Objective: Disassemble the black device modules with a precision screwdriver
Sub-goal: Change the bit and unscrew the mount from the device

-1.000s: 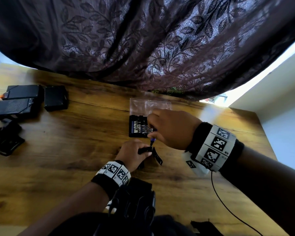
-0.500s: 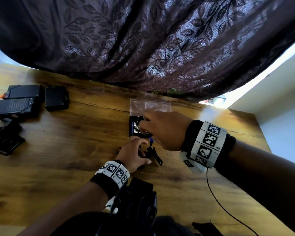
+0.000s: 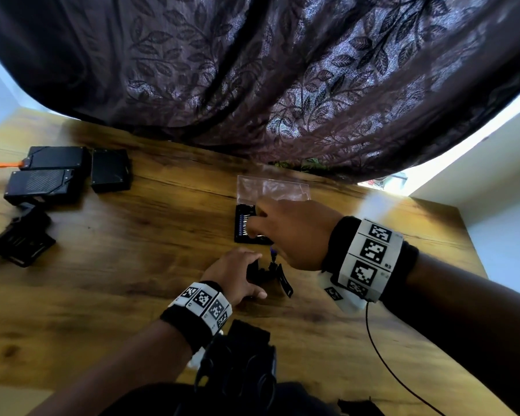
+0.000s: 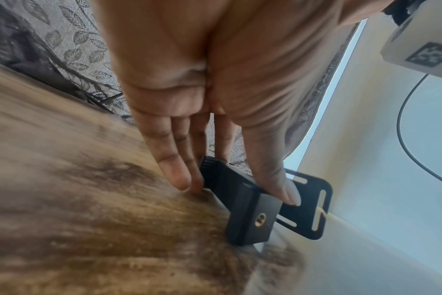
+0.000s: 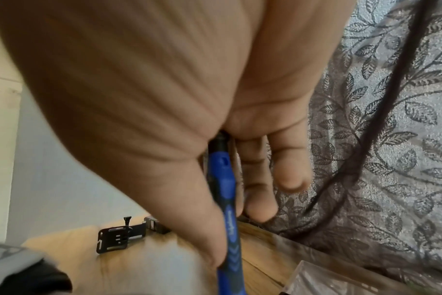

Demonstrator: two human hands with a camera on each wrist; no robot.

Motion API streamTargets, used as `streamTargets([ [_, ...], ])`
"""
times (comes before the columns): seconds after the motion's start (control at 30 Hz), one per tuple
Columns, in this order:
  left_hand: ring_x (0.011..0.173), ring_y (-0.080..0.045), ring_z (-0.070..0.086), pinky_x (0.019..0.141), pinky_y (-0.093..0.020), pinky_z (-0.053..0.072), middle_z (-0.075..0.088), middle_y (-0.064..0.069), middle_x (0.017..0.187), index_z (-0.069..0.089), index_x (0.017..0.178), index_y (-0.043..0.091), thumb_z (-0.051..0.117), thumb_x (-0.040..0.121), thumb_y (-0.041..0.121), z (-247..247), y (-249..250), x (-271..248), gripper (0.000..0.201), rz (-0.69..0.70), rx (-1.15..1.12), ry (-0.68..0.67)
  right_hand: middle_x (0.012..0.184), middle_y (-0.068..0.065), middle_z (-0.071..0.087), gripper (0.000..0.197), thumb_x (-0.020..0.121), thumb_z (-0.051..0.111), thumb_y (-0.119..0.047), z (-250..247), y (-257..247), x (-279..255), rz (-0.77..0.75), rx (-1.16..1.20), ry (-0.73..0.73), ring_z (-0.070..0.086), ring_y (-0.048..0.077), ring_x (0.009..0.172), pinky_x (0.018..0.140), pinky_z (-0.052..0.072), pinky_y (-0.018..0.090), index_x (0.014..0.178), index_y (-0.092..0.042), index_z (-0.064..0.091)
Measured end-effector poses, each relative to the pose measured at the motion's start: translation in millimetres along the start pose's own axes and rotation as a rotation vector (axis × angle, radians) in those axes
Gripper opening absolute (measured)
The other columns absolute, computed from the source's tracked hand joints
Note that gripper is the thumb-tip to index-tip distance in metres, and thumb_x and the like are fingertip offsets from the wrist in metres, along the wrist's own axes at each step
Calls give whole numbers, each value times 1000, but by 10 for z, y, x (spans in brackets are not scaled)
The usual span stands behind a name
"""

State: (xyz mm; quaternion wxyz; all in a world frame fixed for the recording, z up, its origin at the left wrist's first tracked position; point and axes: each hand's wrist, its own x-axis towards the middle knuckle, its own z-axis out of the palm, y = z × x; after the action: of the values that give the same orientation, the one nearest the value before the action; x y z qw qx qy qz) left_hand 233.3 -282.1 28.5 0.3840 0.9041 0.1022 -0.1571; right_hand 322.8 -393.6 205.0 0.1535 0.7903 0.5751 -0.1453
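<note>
A small black device module (image 3: 263, 273) stands on the wooden table (image 3: 132, 265) with a slotted black plate (image 3: 285, 283) at its right side. My left hand (image 3: 254, 280) pinches the module (image 4: 242, 201) between thumb and fingers; a brass threaded hole shows on its end, the plate (image 4: 308, 203) behind it. My right hand (image 3: 261, 223) holds a blue precision screwdriver (image 5: 227, 199) along the palm under the thumb. Its fingers reach over the black bit case (image 3: 243, 226). Only a short blue piece of the screwdriver (image 3: 273, 253) shows below that hand in the head view.
Three black modules (image 3: 54, 159) (image 3: 41, 184) (image 3: 110, 172) lie at the far left, one with an orange cable (image 3: 0, 166). Loose black parts (image 3: 18, 241) sit below them. The case's clear lid (image 3: 270, 187) lies open by the dark curtain (image 3: 282, 85). A thin cable (image 3: 388, 364) trails right.
My right hand has moved left and away from the module, out over the bit case, with the screwdriver still in it. My left hand stays on the module.
</note>
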Motion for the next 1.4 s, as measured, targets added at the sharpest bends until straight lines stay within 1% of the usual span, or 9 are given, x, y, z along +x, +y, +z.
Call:
streamTargets([
  [0.13,142,-14,40,110,-37,43,37,15,158,41,152,36,85,75,51,-59,59,-41,90,-35,63,7,120,-2,47,40,92,63,-9,3,-15,5,-14,61,-1,49,15,79,52,34,24,126,-25,50],
  [0.4,143,-14,40,109,-44,43,38,17,158,41,150,43,82,73,61,-135,145,-79,89,-74,180,5,122,2,56,35,103,49,-41,58,80,-9,128,-46,42,59,22,87,66,46,34,134,-24,48],
  [0.5,144,-15,40,110,-45,42,38,15,159,41,150,42,82,73,60,-141,180,-86,89,-82,205,-3,127,-1,41,50,95,65,-23,88,125,-31,76,101,22,53,16,86,68,50,34,140,-29,44],
  [0.63,145,-17,39,111,-45,41,39,11,159,41,151,40,81,75,59,-177,242,-97,88,-99,240,-25,121,-2,49,47,90,66,-7,55,46,-53,62,197,12,59,19,90,71,54,38,130,-26,48],
  [0.9,145,-21,39,111,-47,40,43,7,157,42,151,38,82,76,56,-197,312,-100,87,-115,273,-51,119,4,61,34,105,46,-43,13,-45,-71,201,-66,38,55,21,87,67,36,33,130,-20,50],
  [1.07,143,-21,42,109,-47,42,45,6,156,42,150,39,82,74,58,-186,295,-94,88,-105,276,-36,128,0,41,55,88,68,-12,44,-21,-112,110,141,29,51,19,103,73,52,36,136,-28,47],
  [1.17,144,-21,40,111,-48,40,44,7,156,42,150,40,81,75,59,-179,270,-101,87,-98,275,-34,120,-3,48,48,86,65,-3,56,-24,-96,103,201,40,51,17,91,66,42,32,126,-24,51],
  [1.3,146,-20,36,114,-49,36,40,9,158,40,151,40,78,76,63,-187,228,-111,87,-77,266,-39,117,2,57,23,101,59,-28,79,-77,-112,199,91,75,48,16,80,68,37,31,122,-20,52],
  [1.4,146,-19,37,115,-48,35,40,10,158,40,150,41,77,75,66,-188,201,-114,87,-70,274,-34,109,6,65,36,106,43,-44,45,-60,-116,260,-14,58,46,20,77,69,38,34,131,-18,46],
])
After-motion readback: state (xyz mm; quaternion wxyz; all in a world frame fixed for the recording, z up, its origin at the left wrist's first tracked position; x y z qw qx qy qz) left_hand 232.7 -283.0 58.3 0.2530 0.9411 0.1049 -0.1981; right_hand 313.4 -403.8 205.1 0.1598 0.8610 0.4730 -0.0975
